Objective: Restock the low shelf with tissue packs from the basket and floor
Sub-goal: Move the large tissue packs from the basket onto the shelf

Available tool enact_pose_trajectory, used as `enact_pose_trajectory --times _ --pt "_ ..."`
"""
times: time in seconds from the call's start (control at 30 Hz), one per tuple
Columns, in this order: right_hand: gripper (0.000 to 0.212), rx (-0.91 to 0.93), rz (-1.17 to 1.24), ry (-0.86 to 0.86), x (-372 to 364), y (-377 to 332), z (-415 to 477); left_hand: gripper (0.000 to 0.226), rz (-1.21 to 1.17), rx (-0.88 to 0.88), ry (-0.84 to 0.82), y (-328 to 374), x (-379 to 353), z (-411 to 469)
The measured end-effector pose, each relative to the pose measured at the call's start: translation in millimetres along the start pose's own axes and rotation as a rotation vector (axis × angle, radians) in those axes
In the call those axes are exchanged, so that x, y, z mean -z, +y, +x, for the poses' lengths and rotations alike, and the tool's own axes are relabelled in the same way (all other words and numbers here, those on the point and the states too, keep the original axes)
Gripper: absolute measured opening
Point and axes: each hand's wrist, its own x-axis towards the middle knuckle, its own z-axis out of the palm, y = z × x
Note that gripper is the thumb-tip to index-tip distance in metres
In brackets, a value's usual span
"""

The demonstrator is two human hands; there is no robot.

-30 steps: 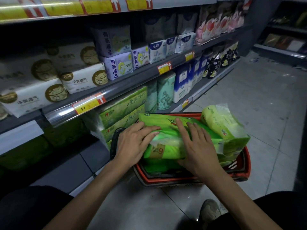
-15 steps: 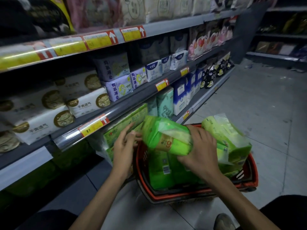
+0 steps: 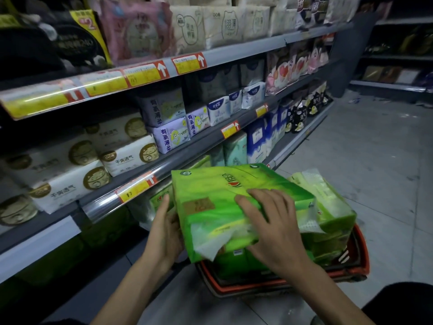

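Tissue pack [image 3: 225, 198] now higher over basket [image 3: 359, 252]; left hand [image 3: 164, 233], right hand [image 3: 274, 226] fingers round it.

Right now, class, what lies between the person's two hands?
In the head view, the green tissue pack lies between the left hand and the right hand, held by both above the red basket.
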Motion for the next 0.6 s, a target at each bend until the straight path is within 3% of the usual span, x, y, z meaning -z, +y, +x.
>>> enact_pose_trajectory --times 0.17,0.3,0.37,0.5,0.6 --pt "0.084 0.178 -0.045 0.036 -2.0 -11.5 -5.3 0.065 -0.025 0.043 -0.119 13.7 1.8 -29.8" --pt "0.088 0.154 0.016 0.055 -0.4 -23.4 -7.3 0.056 -0.034 -0.046 -0.009 16.4 9.4 -47.2" --pt "0.091 -0.028 0.155 0.047 2.6 -29.6 -2.9 0.057 -0.059 -0.113 0.049 18.6 16.3 -52.8" --pt "0.097 -0.677 0.693 0.084 8.7 -42.4 2.7 0.051 -0.038 -0.226 0.074 35.7 36.8 -59.9" --pt "0.111 -0.937 0.946 0.083 11.6 -38.5 7.3 0.048 0.041 -0.268 0.094 40.6 52.6 -66.5"
